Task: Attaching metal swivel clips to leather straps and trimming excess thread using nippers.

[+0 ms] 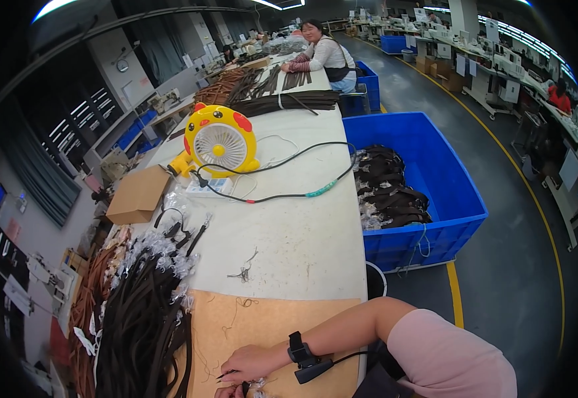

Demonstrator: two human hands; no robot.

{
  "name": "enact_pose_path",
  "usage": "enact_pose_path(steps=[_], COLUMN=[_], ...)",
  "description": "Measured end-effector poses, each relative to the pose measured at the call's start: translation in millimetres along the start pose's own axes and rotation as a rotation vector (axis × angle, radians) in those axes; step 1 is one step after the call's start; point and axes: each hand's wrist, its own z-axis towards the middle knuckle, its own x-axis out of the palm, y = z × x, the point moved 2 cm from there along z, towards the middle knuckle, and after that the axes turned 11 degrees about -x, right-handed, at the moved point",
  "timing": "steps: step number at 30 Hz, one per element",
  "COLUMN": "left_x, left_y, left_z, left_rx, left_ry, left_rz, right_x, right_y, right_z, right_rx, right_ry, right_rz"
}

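Note:
My right hand [254, 363] is over the brown paper sheet [282, 318] at the near edge of the table. Its fingers are closed on a thin dark pointed tool [222, 376], of which only the tip shows. Just below, cut by the lower edge of the view, my left hand [226, 392] shows a few curled fingers. Between the hands is the end of a dark strap [246, 387], with clear plastic wrap [258, 383] beside it; the left fingers appear pinched on this strap. Most of the left hand is hidden.
Dark brown straps [143, 325] with plastic-wrapped ends pile up at left, beside reddish-brown straps [90, 318]. A yellow fan [218, 150], a cable [279, 195] and a cardboard box [138, 194] are farther up. A blue bin [458, 179] flanks the table. A person [322, 56] sits beyond.

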Motion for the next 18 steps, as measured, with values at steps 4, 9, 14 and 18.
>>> enact_pose_path(steps=[4, 9, 14, 18], left_x=[0, 1, -5, -2], left_y=[0, 5, -16, 9], left_z=[0, -1, -12, -2], left_rx=[-0.016, -0.028, -0.041, 0.022], left_ry=[0.016, 0.023, -0.021, -0.069], left_rz=[0.017, -0.002, 0.070, 0.103], right_x=[2, 1, 1, -23], right_y=[-4, -3, 3, -2], right_z=[0, -4, -3, 0], right_rx=[-0.010, -0.033, -0.033, -0.084], right_ry=[-0.013, -0.045, -0.004, -0.028], right_rz=[-0.021, -0.018, -0.008, -0.172])
